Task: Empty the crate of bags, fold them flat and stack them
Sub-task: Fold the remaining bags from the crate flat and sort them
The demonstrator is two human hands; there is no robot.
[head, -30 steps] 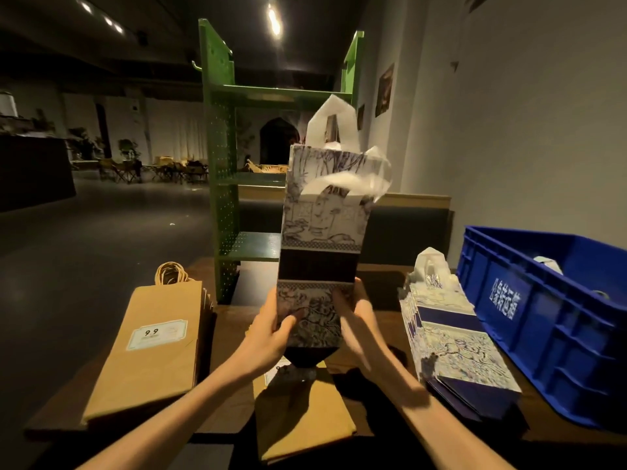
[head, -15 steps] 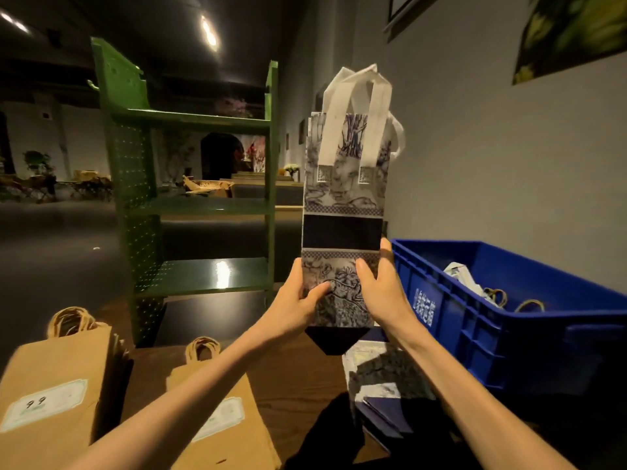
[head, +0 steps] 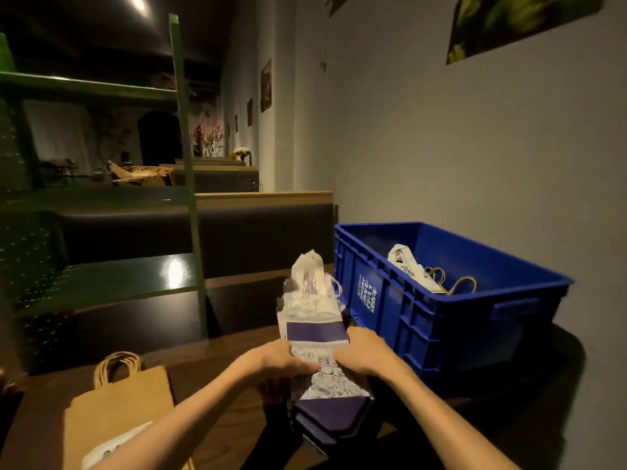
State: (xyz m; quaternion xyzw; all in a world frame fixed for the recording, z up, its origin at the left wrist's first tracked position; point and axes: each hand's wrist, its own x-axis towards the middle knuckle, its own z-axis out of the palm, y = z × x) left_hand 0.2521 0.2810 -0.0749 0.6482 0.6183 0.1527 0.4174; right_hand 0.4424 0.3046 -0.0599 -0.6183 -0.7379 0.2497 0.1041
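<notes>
A folded white bag with blue drawings and a dark navy band [head: 314, 320] lies flat on top of a stack of like bags [head: 334, 418] on the wooden table, just left of the blue crate [head: 424, 320]. My left hand [head: 281, 359] grips the bag's left edge and my right hand [head: 364, 356] grips its right edge, near the lower half. The bag's white handles point away from me. Inside the crate a white printed bag [head: 405, 262] and brown twisted handles [head: 454, 283] show above the rim.
A flat brown paper bag with a white label [head: 118, 412] lies at the front left of the table [head: 217, 368]. A green metal shelf unit [head: 101, 279] stands behind it. A grey wall runs along the right, behind the crate.
The printed bag was held upright in the air; both hands have lowered it flat onto the stack beside the crate. The view has swung to the right.
</notes>
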